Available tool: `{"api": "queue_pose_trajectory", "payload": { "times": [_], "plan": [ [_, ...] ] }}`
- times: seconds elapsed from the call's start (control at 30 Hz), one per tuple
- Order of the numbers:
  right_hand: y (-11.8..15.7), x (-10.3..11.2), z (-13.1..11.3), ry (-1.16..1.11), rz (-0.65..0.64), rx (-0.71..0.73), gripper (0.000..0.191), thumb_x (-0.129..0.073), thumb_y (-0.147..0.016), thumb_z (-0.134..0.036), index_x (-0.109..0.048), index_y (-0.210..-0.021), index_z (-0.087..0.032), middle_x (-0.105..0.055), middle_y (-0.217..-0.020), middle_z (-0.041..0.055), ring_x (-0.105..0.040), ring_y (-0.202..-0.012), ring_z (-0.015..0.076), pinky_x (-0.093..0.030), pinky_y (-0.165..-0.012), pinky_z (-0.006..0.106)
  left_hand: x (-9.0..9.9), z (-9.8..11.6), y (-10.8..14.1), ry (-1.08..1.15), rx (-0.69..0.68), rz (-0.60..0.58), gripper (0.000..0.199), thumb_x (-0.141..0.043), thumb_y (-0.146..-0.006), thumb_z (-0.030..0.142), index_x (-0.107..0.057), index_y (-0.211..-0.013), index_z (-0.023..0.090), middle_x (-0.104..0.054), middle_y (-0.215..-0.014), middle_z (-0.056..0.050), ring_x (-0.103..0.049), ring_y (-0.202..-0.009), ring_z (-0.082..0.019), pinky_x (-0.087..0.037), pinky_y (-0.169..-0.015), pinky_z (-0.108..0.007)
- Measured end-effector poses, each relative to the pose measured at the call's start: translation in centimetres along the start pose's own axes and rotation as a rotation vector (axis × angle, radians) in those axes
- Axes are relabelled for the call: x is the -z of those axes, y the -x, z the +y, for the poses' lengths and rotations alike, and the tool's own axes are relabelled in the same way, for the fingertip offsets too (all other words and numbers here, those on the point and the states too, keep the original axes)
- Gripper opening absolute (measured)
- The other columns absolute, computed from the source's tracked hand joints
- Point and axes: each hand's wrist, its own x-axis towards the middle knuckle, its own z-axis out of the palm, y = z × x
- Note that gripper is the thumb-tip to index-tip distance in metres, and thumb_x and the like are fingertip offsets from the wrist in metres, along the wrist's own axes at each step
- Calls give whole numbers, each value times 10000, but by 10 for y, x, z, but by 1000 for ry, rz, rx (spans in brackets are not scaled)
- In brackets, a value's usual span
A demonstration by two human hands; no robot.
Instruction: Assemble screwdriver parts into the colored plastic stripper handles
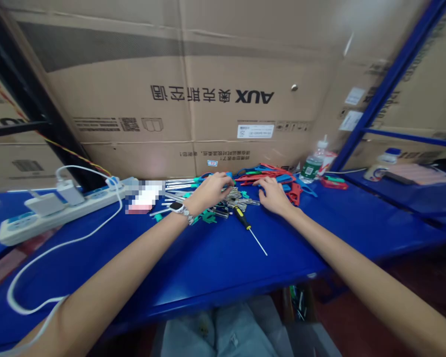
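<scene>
My left hand (212, 189), with a watch (177, 207) on its wrist, reaches over a pile of small metal parts (235, 197). Its fingers are loosely bent with a gap at the thumb, and I see nothing held in them. On the other side of the pile, my right hand (273, 195) is open, its fingers stretched toward the metal parts and close to red and blue plastic pieces (294, 192). A screwdriver (242, 217) with a black and yellow handle lies in front of the pile. Metal rods (180, 185) with green ends lie left of it.
A white power strip (92, 203) with plugs and a looping white cable (96, 232) occupies the left side of the blue table (215, 267). At the back right stands a bottle (312, 166), near a red and green item (333, 182). A large cardboard box (208, 59) rises behind.
</scene>
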Motion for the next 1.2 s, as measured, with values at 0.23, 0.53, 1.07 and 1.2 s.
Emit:
{"api": "queue_pose_trajectory", "payload": {
  "times": [0.23,0.53,1.07,1.2],
  "plan": [
    [1,18,59,88,38,-193,342,-486,-913,-177,-668,-1202,-190,-638,-1304,165,-531,-1224,379,-457,-968,543,-51,31,-92,-98,54,-66,228,-490,-975,118,-677,-1105,138,-657,-1147,-157,-616,-1097,-296,-493,-958,-406],
    [-23,30,83,105,5,-245,398,-472,-932,-195,-623,-1299,-174,-622,-1368,158,-506,-1296,359,-434,-1030,537,-66,30,-163,-257,56,-146,338,-563,-946,166,-589,-1269,68,-606,-1276,-232,-562,-1231,-347,-473,-1009,-427],
    [-86,29,126,64,-215,-152,479,-654,-846,-242,-644,-1325,-243,-641,-1414,120,-595,-1294,353,-429,-1077,573,-68,-6,-166,-321,-61,-246,295,-526,-973,173,-701,-1209,151,-664,-1167,-149,-639,-1095,-280,-504,-895,-348],
    [-89,19,133,44,-180,-98,400,-647,-856,-204,-669,-1255,-223,-704,-1289,119,-660,-1177,318,-483,-1009,505,-75,-5,-160,-328,-153,-152,344,-586,-950,216,-642,-1283,147,-615,-1257,-159,-575,-1167,-307,-457,-968,-397]
  ]
}}
